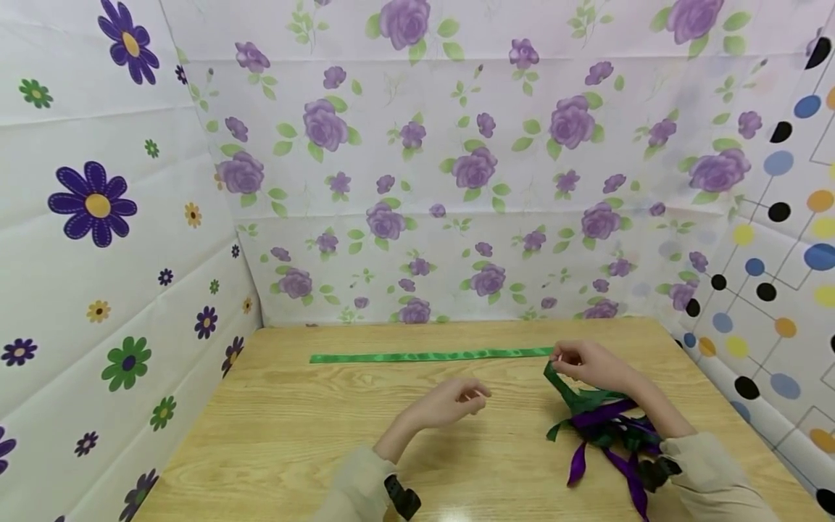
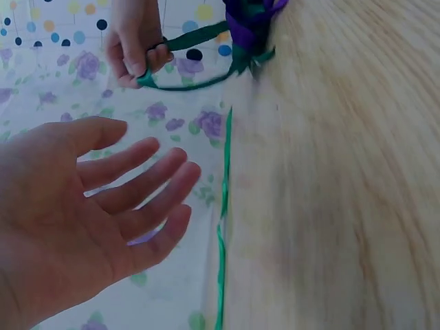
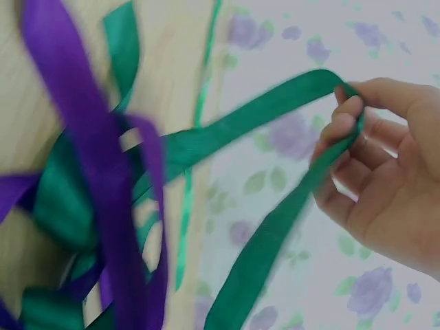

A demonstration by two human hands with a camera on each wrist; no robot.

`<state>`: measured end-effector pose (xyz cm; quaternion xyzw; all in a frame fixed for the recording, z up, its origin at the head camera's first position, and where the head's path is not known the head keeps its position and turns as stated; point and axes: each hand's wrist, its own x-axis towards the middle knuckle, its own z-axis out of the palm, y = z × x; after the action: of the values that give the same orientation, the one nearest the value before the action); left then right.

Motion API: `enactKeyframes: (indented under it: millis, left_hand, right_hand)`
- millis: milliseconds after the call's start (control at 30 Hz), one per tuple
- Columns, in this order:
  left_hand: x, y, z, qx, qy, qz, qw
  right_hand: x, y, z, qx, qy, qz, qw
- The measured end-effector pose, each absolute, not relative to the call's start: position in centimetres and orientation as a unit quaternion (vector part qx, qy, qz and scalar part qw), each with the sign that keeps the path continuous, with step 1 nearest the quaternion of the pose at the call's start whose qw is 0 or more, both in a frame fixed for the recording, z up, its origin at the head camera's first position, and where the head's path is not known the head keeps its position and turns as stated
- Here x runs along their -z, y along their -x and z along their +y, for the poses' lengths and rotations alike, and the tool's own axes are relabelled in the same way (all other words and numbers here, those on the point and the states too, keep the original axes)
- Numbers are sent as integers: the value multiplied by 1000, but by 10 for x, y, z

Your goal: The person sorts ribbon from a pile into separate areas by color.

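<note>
My right hand (image 1: pixel 590 364) pinches a dark green ribbon (image 3: pixel 254 106) between thumb and fingertips. From the pinch the ribbon falls in two lengths, seen in the right wrist view, and joins a tangled pile of green and purple ribbons (image 1: pixel 607 420) on the table's right side. My left hand (image 1: pixel 450 402) holds nothing; its fingers are relaxed and spread in the left wrist view (image 2: pixel 103 199), over the middle of the table. Beyond both hands a bright green ribbon (image 1: pixel 417 357) lies stretched nearly straight, left to right, its right end reaching behind my right hand.
The wooden table (image 1: pixel 280 435) has a floral cloth wall (image 1: pixel 443 239) along its back edge. A flower-print cloth (image 1: pixel 163 239) hangs at the left and a dotted cloth (image 1: pixel 776 319) at the right. Purple ribbon ends (image 1: pixel 629 478) trail toward the table's front.
</note>
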<state>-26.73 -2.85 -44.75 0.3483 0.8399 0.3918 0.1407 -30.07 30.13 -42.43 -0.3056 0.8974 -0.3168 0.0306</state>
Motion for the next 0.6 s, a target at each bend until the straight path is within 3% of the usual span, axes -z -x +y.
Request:
enactKeyframes:
  millis: [433, 600]
  left_hand:
    - [413, 264, 7, -476, -378, 785, 119]
    - [411, 268, 8, -547, -399, 722, 144]
  right_hand:
    - [371, 270, 259, 388, 391, 831, 81]
    - [361, 261, 246, 413, 418, 804, 93]
